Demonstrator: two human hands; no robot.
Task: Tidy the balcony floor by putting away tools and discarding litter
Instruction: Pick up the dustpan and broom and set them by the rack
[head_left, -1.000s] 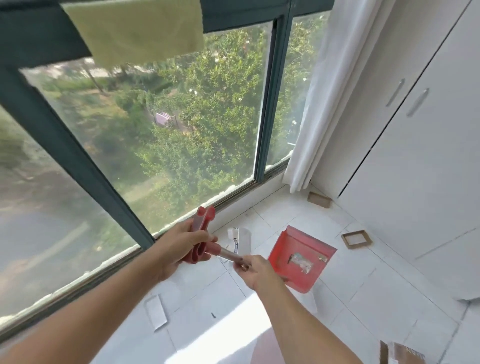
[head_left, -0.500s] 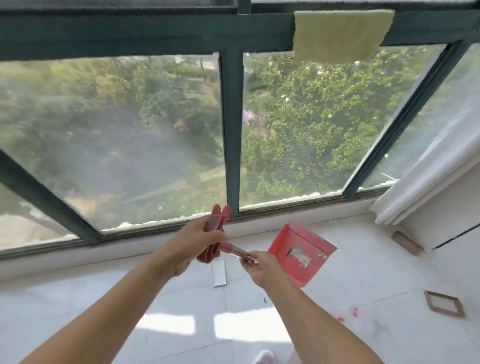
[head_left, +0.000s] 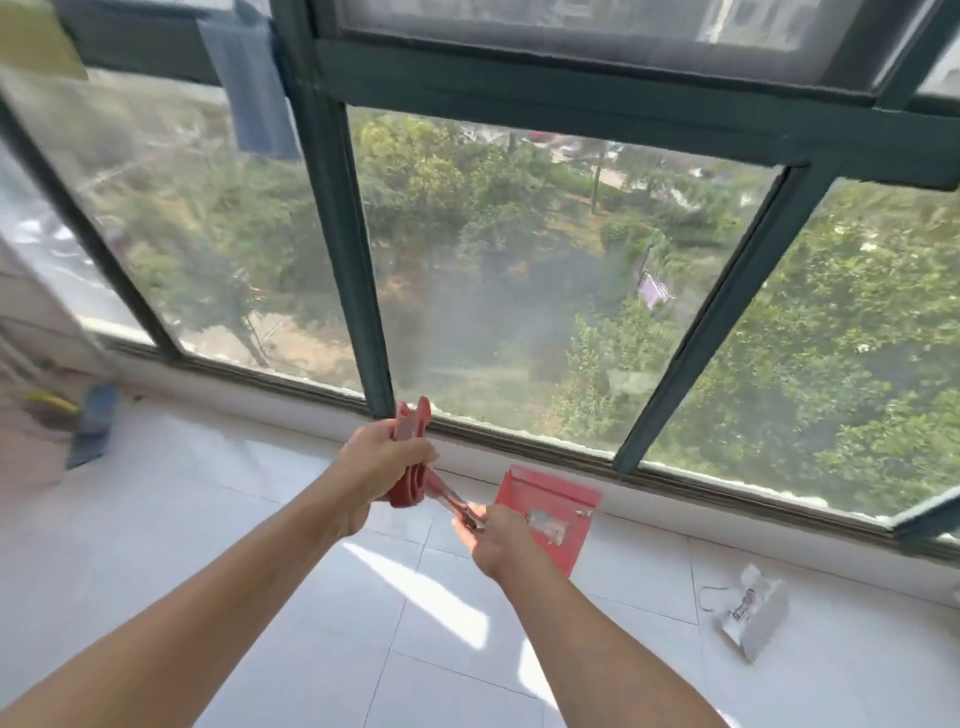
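Observation:
My left hand (head_left: 382, 462) is closed around the red handles of a pair of pliers (head_left: 410, 457), held at chest height in front of the window. My right hand (head_left: 493, 535) pinches the metal jaws of the same tool and also holds a red flat package (head_left: 556, 514) with small metal parts under clear plastic. An opened white packet (head_left: 753, 613) of litter lies on the white floor tiles to the right.
The dark green window frame (head_left: 353, 260) and low sill run across the far side. A blue cloth (head_left: 254, 83) hangs from the frame at upper left. A blue and yellow object (head_left: 88, 415) lies blurred on the floor at far left. Sunlit tiles (head_left: 260, 623) spread below my arms.
The view has swung to the left along the window; the curtain and cabinet have left the picture. Both hands keep the same hold on the pliers and the red package.

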